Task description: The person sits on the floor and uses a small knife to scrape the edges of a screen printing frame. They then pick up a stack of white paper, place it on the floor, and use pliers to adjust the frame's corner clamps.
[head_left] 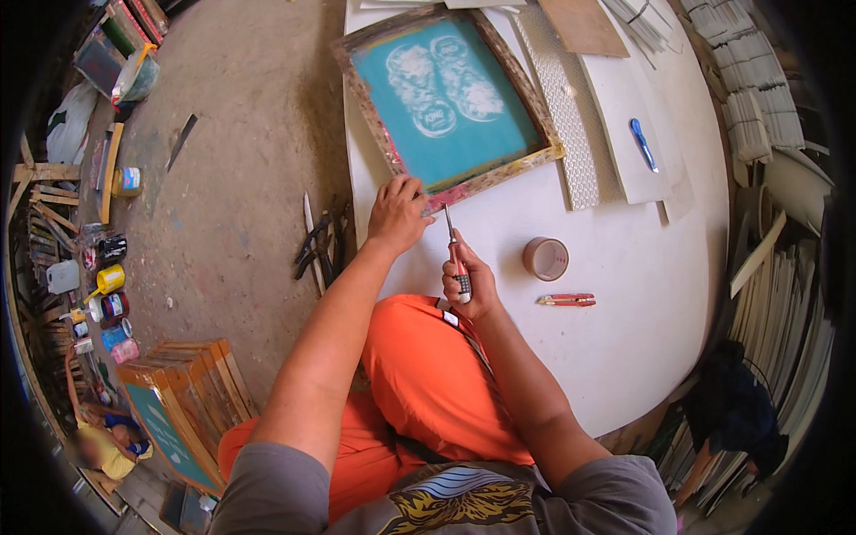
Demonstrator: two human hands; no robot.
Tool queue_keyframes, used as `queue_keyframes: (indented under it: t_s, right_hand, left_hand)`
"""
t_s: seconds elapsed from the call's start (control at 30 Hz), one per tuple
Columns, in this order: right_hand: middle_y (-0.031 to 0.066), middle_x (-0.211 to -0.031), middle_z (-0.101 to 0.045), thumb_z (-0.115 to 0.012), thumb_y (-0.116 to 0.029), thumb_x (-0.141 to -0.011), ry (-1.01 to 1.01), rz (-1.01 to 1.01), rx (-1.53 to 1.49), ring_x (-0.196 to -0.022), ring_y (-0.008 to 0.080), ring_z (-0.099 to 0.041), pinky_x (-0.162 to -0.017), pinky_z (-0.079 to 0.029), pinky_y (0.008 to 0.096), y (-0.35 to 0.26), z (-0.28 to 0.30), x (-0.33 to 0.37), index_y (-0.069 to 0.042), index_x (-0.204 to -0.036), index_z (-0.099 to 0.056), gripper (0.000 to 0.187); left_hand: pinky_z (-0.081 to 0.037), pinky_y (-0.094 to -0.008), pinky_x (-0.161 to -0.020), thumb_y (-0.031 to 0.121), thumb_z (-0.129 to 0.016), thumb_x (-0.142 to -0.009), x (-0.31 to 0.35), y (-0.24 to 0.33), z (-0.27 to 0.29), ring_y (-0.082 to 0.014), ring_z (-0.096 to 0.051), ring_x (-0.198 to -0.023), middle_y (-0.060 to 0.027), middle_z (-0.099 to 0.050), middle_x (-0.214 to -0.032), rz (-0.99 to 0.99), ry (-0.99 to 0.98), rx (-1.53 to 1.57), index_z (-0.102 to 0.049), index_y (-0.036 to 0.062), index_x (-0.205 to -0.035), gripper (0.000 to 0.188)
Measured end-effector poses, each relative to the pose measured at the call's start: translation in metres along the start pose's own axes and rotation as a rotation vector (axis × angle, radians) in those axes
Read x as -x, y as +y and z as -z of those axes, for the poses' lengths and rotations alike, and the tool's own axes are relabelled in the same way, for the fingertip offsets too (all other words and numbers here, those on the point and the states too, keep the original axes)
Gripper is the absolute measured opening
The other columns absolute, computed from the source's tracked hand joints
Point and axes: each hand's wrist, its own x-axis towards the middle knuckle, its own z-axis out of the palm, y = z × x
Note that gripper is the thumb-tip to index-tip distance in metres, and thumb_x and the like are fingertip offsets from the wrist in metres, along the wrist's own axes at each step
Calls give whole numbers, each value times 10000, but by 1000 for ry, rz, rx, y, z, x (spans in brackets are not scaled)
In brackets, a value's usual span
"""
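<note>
A: Starting at the far left, off the tabletop: paint tins and jars (109, 308) along the floor's edge, a stack of wooden frames (192, 392) leaning near the person's knee, a few dark hand tools (314, 245) lying on the floor just beside the tabletop's left edge.

B: And the left hand?

A: The left hand (397, 214) rests on the near-left corner of the printing screen (446, 98), fingers curled over the wooden frame, pressing down on it. The screen lies tilted at the far-left part of the white tabletop (624, 339), teal mesh with two pale shoe-sole shapes.

B: Right hand?

A: The right hand (468, 281) is closed around the red-and-white handle of a utility knife (456, 263), held upright near the tabletop's near edge. Its tip points toward the screen's near rail, just beside the left hand. Whether the tip touches the frame cannot be told.

B: Further right?

A: A roll of brown tape (546, 259) stands near the middle. A red pen-like tool (566, 300) lies just nearer than it. A strip of patterned mesh (566, 125) runs along the screen's right side. A blue pen (644, 144) lies on white sheets toward the far-right edge. Stacked boards (758, 107) stand beyond the right edge.
</note>
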Motion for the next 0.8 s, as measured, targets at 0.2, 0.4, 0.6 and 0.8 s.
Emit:
queue_keyframes:
  t_s: [0.2, 0.4, 0.6, 0.8]
  right_hand:
    - [202, -828, -730, -636, -230, -1010, 308, 929, 1783, -712, 394, -709, -616, -538, 497, 9, -13, 3, -188, -1355, -694, 353]
    - [246, -893, -729, -607, -246, -1007, 433, 695, 2011, -817, 452, -712, -712, -547, 557, -2, -46, 9, -180, -1393, -659, 395]
    - [246, -920, -726, -578, -257, -1026, 493, 562, 2146, -804, 449, -720, -706, -560, 568, -3, -64, 12, -198, -1441, -614, 420]
    - [245, -924, -725, -543, -253, -1040, 533, 460, 2190, -815, 443, -725, -724, -560, 573, -1, -76, 11, -179, -1452, -597, 423]
  left_hand:
    - [-430, -439, -1102, 260, -877, -752, 1, -3, -1, -281, -517, -1293, -83, -593, -1239, -64, 41, -7, -697, 50, -1086, 434]
    - [-426, -457, -1114, 277, -881, -754, 7, -14, 0, -312, -538, -1268, -105, -595, -1225, -135, 89, 15, -675, 48, -1087, 454]
    - [-394, -484, -1140, 303, -887, -736, 9, -4, 8, -296, -532, -1246, -93, -619, -1142, -172, 158, -161, -696, 68, -1022, 417]
    - [-357, -459, -1160, 306, -893, -711, -6, 2, 14, -270, -542, -1152, -72, -625, -1084, -105, 58, -179, -734, 80, -941, 359]
